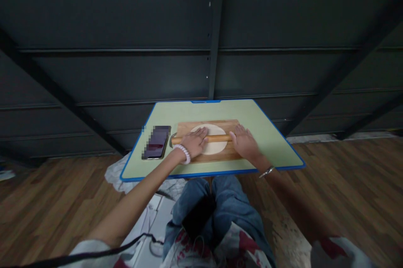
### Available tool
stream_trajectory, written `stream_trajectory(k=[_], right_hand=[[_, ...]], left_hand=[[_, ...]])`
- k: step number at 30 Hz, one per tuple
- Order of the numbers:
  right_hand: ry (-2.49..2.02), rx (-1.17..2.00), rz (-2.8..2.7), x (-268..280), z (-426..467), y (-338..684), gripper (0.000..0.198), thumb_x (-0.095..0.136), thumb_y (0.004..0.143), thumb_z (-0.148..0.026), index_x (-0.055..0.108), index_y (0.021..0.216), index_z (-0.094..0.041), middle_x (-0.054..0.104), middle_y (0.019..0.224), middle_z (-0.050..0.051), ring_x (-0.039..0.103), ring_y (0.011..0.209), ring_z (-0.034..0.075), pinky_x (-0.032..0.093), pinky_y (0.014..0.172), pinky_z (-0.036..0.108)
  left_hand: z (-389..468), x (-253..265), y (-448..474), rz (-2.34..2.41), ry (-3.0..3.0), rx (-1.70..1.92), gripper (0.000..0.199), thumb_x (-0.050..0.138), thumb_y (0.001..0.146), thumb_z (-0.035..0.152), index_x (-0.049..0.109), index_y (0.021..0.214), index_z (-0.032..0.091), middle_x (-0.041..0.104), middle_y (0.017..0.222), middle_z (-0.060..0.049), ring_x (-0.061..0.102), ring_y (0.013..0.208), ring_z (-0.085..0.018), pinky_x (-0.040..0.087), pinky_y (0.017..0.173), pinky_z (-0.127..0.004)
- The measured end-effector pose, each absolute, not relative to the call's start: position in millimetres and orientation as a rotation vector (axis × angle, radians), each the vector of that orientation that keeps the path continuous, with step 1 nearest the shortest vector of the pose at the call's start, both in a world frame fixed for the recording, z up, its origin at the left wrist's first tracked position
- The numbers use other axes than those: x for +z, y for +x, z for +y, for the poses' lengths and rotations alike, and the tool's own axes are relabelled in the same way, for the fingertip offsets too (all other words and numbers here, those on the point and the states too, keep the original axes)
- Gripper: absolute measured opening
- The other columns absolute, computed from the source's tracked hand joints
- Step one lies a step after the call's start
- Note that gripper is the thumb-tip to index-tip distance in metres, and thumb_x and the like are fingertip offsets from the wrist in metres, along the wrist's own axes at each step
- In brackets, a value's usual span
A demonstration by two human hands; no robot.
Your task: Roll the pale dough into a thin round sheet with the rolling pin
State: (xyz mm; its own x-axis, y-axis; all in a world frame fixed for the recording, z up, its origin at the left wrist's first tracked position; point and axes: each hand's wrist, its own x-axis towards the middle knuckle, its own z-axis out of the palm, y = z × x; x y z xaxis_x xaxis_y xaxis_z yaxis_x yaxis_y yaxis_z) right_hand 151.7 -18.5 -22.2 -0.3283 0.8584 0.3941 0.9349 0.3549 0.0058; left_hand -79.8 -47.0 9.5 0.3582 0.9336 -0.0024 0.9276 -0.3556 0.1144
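Observation:
A wooden rolling pin (217,138) lies crosswise over a flat round of pale dough (214,147). Beneath the dough is a wooden board (232,157) with a metal handle (172,140) at its left end. My left hand (194,142), with a beaded bracelet at the wrist, rests palm down over the left part of the pin, fingers stretched out towards the far edge of the dough. On the pin's right end lies my right hand (244,142), flat with fingers extended, a metal band at its wrist. The pin's right tip is hidden under it.
A phone (156,144), partly pixelated, lies left of the board on the light green, blue-edged table (273,150). A dark panelled wall (267,71) stands behind. Another dark phone (200,216) rests on my lap. A black cable (126,248) runs at lower left, by white boxes (157,217).

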Motion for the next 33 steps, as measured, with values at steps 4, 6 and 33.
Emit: stream_trajectory(k=[4,6,33], right_hand=[[-1.609,-0.282,-2.298,-18,-18,147,0.050,0.021,0.099,-0.031,0.059,0.117,-0.004,0.055,0.130,0.024,0.048,0.125,0.028,0.035,0.102,0.044],[-1.616,-0.323,-2.235,-21,-24,146,0.049,0.024,0.098,-0.031,0.058,0.117,-0.002,0.055,0.129,0.025,0.049,0.123,0.029,0.035,0.103,0.045],[-1.456,-0.356,-2.269,-29,-147,125,0.048,0.034,0.094,-0.011,0.038,0.141,-0.011,0.052,0.136,0.015,0.044,0.130,0.026,0.026,0.110,0.050]], left_hand=[[-49,4,-101,1.899,2.498,0.116,0.057,0.016,0.097,0.038,0.034,0.142,0.010,0.034,0.150,-0.010,0.027,0.140,-0.020,0.021,0.114,-0.034],[-47,1,-105,1.949,2.503,0.144,0.058,0.016,0.097,0.039,0.035,0.142,0.009,0.034,0.150,-0.011,0.027,0.140,-0.020,0.021,0.115,-0.034],[8,4,-71,1.973,2.456,0.157,0.045,0.030,0.090,0.028,0.053,0.126,0.013,0.055,0.133,-0.012,0.046,0.126,-0.021,0.029,0.107,-0.036]])
